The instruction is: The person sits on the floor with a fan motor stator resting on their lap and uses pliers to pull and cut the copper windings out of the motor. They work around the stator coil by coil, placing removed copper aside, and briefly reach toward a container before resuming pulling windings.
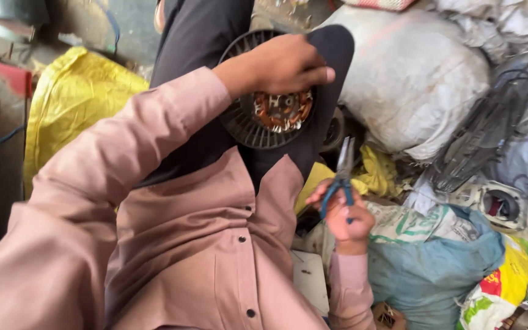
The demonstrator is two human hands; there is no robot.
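My left hand [282, 64] grips the upper rim of a round black motor housing [247, 125] that rests on my dark-trousered knee. Copper windings [282, 111] show in its middle, just below my fingers. My right hand [346, 219] is lower and to the right, closed around the blue handles of a pair of pliers [341, 174]. The pliers' metal jaws point up toward the housing, a short gap away from it. Pink shirt sleeves cover both arms.
A large white sack [410, 79] lies behind the housing. A yellow bag [68, 98] sits at the left. A blue-grey sack [435, 269], a black wire fan guard [484, 131], a metal part [499, 205] and printed bags crowd the right side.
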